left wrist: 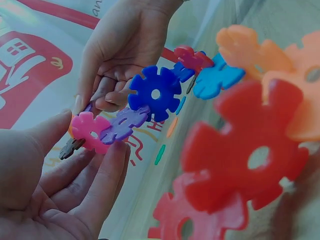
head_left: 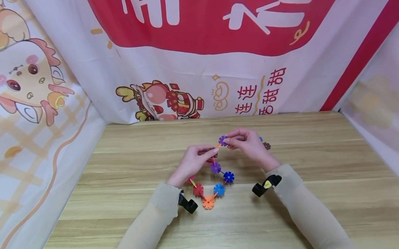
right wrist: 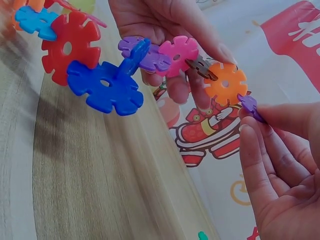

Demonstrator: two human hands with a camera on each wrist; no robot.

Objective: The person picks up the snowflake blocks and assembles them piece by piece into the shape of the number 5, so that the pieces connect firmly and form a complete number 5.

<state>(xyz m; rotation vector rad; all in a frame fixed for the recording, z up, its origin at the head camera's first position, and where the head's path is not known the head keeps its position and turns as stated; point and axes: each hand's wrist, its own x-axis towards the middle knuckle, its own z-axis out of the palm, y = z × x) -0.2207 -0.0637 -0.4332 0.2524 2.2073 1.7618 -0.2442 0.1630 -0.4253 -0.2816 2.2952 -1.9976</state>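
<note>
A chain of notched plastic flower discs hangs between the hands and down toward the person. My right hand [head_left: 249,144] pinches a small purple disc [right wrist: 250,107] at the chain's end between thumb and fingers. That disc meets an orange disc [right wrist: 234,91], slot against slot. My left hand [head_left: 195,161] holds the chain close by, its thumb and fingers about the orange disc, a brown disc [right wrist: 200,67] and a pink disc [right wrist: 179,55]. Beyond these run purple, dark blue [head_left: 228,177], light blue [head_left: 219,190], orange [head_left: 208,203] and red discs [head_left: 198,190].
Behind the right hand a loose brown disc [head_left: 267,146] lies on the wooden table [head_left: 123,218], beside a blue one [head_left: 261,139]. Green [left wrist: 160,155] and orange loose discs [left wrist: 172,127] also show in the left wrist view. Printed cloth [head_left: 183,65] stands along the table's back edge.
</note>
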